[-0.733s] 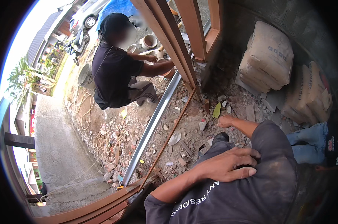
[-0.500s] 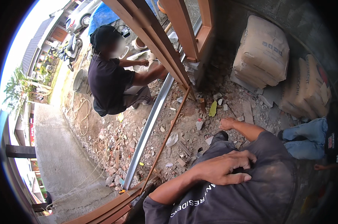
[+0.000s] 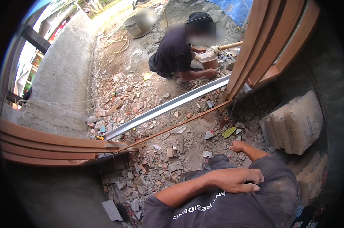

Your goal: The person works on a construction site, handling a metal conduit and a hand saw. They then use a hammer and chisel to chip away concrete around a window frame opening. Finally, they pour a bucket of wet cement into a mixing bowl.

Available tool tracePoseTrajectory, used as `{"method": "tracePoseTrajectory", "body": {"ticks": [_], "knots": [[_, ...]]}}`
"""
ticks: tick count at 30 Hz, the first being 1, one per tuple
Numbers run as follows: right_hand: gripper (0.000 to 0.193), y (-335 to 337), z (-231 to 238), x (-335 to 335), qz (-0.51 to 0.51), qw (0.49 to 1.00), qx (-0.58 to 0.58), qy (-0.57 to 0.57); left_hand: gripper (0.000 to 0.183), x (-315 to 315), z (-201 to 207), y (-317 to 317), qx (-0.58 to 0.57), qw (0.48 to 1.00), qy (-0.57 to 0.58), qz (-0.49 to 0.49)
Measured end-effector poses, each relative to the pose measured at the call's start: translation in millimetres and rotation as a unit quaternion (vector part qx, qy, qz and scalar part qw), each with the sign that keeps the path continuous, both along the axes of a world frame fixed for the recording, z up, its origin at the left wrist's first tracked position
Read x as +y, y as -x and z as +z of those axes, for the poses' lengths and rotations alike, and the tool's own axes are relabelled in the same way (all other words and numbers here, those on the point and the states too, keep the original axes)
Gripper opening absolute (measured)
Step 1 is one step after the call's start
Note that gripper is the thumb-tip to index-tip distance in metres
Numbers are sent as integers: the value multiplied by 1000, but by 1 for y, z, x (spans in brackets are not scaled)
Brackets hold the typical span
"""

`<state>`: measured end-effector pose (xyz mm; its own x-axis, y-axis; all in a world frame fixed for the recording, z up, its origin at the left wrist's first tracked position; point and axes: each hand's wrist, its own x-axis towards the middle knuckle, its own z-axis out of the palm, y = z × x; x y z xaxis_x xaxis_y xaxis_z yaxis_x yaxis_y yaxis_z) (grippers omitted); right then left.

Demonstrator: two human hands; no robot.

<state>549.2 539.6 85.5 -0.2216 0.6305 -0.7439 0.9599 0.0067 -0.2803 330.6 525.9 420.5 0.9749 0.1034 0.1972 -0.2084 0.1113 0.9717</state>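
My left arm crosses my chest, and my left hand (image 3: pixel 238 180) lies on the front of my dark shirt (image 3: pixel 232 207). Its fingers are bent, with a gap between them and the thumb. Past my knee, my right hand (image 3: pixel 238 146) is curled into a fist above the rubble. Whether anything is inside that fist stays hidden. A yellow-green scrap (image 3: pixel 229 132) lies on the ground just beyond it. Farther off, a thin wooden strip (image 3: pixel 179 124) and a shiny metal channel (image 3: pixel 168 105) span the opening between wooden frames; neither of my hands touches them.
A co-worker (image 3: pixel 175 51) crouches beyond the channel, one hand beside a bucket (image 3: pixel 209 62). Wooden frames stand left (image 3: pixel 50 146) and right (image 3: pixel 255 49). Paper sacks (image 3: pixel 293 123) are stacked at right. Broken rubble (image 3: pixel 141 182) covers the ground. A rope (image 3: pixel 113 49) lies near a concrete slab (image 3: pixel 67 57).
My view has swung, bringing the left frame and the whole channel into sight. The co-worker's hand now shows beside the bucket. My hands keep nearly the same pose.
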Motion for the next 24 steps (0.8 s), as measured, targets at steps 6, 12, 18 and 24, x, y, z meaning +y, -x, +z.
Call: {"method": "tracePoseTrajectory", "body": {"ticks": [6, 12, 18, 24], "knots": [[40, 76, -5, 38, 180, 983, -10, -36, 18, -69, -5, 74, -61, 914, -142, 375], [35, 195, -19, 15, 328, 944, 9, -36, 17, -189, -24, 137, -80, 721, -200, 658], [35, 350, -5, -106, 472, 878, 82, -11, 15, -328, -32, 210, -39, 559, -180, 808], [37, 478, 29, -231, 542, 831, 115, 48, 17, -481, -107, 288, 179, 363, -17, 914]]}}
